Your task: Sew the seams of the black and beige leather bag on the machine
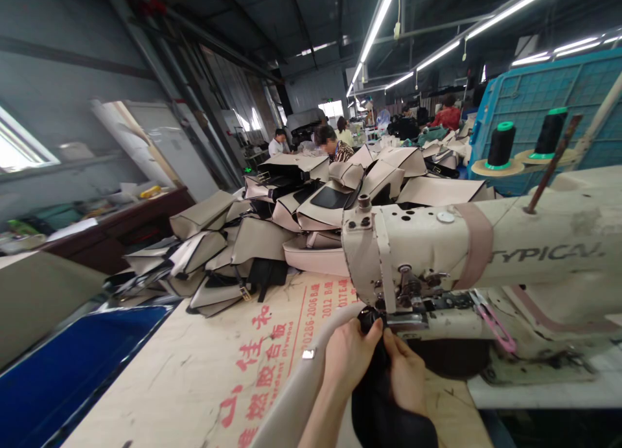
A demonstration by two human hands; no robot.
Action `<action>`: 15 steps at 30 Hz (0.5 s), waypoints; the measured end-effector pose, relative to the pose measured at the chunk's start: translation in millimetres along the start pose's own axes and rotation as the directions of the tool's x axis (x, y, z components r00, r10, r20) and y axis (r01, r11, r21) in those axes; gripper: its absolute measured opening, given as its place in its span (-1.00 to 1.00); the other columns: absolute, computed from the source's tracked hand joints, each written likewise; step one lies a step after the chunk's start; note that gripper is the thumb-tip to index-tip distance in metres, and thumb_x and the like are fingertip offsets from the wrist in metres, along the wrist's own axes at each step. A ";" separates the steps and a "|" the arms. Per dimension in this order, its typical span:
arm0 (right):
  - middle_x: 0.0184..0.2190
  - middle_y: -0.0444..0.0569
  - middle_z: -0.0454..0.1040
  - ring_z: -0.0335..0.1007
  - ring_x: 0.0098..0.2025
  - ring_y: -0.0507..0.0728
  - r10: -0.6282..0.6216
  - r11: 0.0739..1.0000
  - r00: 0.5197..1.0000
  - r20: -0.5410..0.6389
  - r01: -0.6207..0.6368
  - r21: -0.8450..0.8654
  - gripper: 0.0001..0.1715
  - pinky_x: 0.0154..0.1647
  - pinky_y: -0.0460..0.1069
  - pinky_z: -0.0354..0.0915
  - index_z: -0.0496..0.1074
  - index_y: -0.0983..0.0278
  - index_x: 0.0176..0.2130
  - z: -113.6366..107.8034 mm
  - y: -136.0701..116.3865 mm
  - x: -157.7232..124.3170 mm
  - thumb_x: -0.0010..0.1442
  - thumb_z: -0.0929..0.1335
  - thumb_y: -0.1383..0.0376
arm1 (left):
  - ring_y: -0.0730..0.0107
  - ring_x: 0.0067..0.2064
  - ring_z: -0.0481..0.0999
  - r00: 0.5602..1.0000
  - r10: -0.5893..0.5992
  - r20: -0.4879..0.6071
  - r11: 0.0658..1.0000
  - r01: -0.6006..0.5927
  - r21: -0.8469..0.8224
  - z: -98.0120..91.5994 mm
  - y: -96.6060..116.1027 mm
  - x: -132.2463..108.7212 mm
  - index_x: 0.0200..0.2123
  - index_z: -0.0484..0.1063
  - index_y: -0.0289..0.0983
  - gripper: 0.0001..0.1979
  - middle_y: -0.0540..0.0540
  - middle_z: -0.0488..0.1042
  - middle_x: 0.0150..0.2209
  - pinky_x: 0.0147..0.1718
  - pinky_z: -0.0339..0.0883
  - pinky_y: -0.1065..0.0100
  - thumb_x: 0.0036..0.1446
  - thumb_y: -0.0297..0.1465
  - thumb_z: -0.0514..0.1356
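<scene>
Under the head of a cream sewing machine [418,247], both hands work close together on a bag piece. My left hand [347,351] is closed on its black part [372,383], thumb pointing at the needle area. Just to the right, my right hand [403,370] pinches the same black material. A beige panel [291,396] with a small metal fitting [308,354] curves down along my left forearm. The exact spot under the presser foot is partly hidden by the fingers and dark material.
Beige handbags [262,240] lie heaped behind the plywood tabletop [208,364]. Two black thread spools [501,146] stand above the machine, before a blue crate [549,104]. Pink-handled snips [495,325] rest on the machine. A blue container [97,357] is at left; several people sit farther back.
</scene>
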State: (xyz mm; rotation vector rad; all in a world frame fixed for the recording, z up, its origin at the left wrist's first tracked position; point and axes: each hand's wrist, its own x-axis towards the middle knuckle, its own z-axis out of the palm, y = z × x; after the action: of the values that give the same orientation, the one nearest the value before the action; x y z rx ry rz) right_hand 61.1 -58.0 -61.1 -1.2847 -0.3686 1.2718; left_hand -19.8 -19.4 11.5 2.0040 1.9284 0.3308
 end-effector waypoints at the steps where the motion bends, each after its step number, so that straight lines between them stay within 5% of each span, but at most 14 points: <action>1: -0.25 -0.03 0.49 0.36 -0.12 0.19 0.003 1.000 1.000 0.006 -0.003 0.011 -0.39 -0.22 -0.11 0.27 0.52 0.33 -0.24 0.0 1.5 0.7 -0.13 0.38 -0.09 | 0.44 -0.57 0.26 1.000 -0.007 -0.002 1.000 0.007 -0.002 -0.3 0.6 0.0 -0.65 0.19 -0.27 -0.58 0.00 0.26 -0.64 -0.59 -0.09 0.43 0.12 -0.12 0.01; 15: -0.35 -0.03 0.50 0.40 -0.23 0.14 0.036 0.990 0.999 0.009 -0.037 0.139 -0.37 -0.33 -0.14 0.31 0.51 0.38 -0.22 5.5 -4.1 1.6 -0.16 0.41 -0.04 | 0.37 -0.53 0.33 0.997 -0.032 -0.066 0.995 0.038 0.095 0.2 6.2 2.0 -0.62 0.27 -0.28 -0.56 -0.05 0.32 -0.60 -0.57 -0.06 0.41 0.13 -0.09 -0.02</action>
State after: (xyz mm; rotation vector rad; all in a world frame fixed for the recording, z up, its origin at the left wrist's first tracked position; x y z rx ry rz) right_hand 59.2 -53.0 -56.4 -1.1742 -0.2570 1.3098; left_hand -14.0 -17.6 13.6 2.0405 2.0531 0.3022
